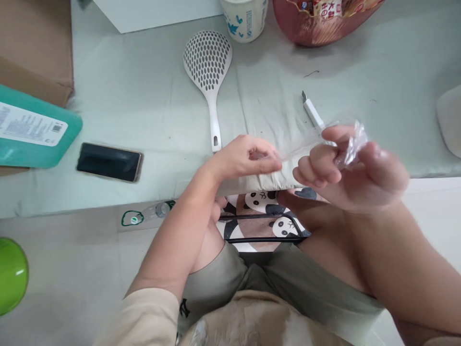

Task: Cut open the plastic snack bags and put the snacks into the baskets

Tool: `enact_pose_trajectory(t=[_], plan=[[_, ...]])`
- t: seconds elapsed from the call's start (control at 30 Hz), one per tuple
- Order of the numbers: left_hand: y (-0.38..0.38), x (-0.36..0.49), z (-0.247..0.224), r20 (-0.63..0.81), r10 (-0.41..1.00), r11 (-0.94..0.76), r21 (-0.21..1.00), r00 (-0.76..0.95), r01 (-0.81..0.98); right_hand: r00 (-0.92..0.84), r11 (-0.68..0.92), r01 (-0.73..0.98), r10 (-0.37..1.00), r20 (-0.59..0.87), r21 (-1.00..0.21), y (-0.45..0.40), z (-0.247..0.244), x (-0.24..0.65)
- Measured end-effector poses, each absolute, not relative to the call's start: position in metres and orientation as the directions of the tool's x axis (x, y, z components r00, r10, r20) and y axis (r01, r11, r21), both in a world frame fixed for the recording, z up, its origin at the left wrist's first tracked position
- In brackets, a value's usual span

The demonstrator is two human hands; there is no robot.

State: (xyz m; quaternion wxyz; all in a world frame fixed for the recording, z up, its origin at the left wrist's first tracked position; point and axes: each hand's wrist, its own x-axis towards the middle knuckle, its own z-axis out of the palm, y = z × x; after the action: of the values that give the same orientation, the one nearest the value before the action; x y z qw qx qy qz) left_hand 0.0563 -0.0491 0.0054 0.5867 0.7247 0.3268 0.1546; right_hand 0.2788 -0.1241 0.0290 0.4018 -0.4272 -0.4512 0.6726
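A thin strip of clear plastic film [302, 143] is stretched between my two hands over the table's front edge. My left hand [248, 156] is closed, pinching one end of the film between thumb and fingers. On the other side my right hand [356, 168] has its fingers curled around a crumpled, shiny bunch of the same film. Just beyond the right hand lies a white craft knife [312, 110] with its blade pointing away. A white slotted ladle [209, 72] rests on the cloth, its handle end close behind my left wrist.
A phone [110, 162] and a green bottle [34, 127] lie at the left, near a cardboard box [34, 48]. At the back stand a paper cup [245, 19] and a red bowl [324, 26] with packets. A green bin [12, 276] is on the floor.
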Motion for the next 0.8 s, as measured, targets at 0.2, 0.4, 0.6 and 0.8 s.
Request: enact_pose_trajectory(t=[0.2, 0.4, 0.6, 0.8], plan=[[-0.055, 0.06, 0.001, -0.246, 0.57, -0.104, 0.925, 0.784, 0.365, -0.101, -0.343, -0.209, 0.939, -0.329, -0.916, -0.112, 0.028, 0.276], [-0.054, 0.053, 0.008, -0.14, 0.635, -0.085, 0.965, 0.759, 0.25, -0.089, -0.462, -0.135, 0.887, -0.454, -0.876, -0.105, 0.018, 0.278], [-0.051, 0.045, 0.002, 0.054, 0.746, -0.079, 0.997, 0.663, 0.007, -0.062, -0.326, 0.282, 0.932, -0.356, -0.902, -0.109, 0.006, 0.265], [-0.048, 0.048, -0.007, 0.027, 0.856, -0.031, 1.0, 0.516, -0.001, -0.271, -0.2, 0.391, 0.908, -0.32, -0.899, -0.113, 0.005, 0.253]])
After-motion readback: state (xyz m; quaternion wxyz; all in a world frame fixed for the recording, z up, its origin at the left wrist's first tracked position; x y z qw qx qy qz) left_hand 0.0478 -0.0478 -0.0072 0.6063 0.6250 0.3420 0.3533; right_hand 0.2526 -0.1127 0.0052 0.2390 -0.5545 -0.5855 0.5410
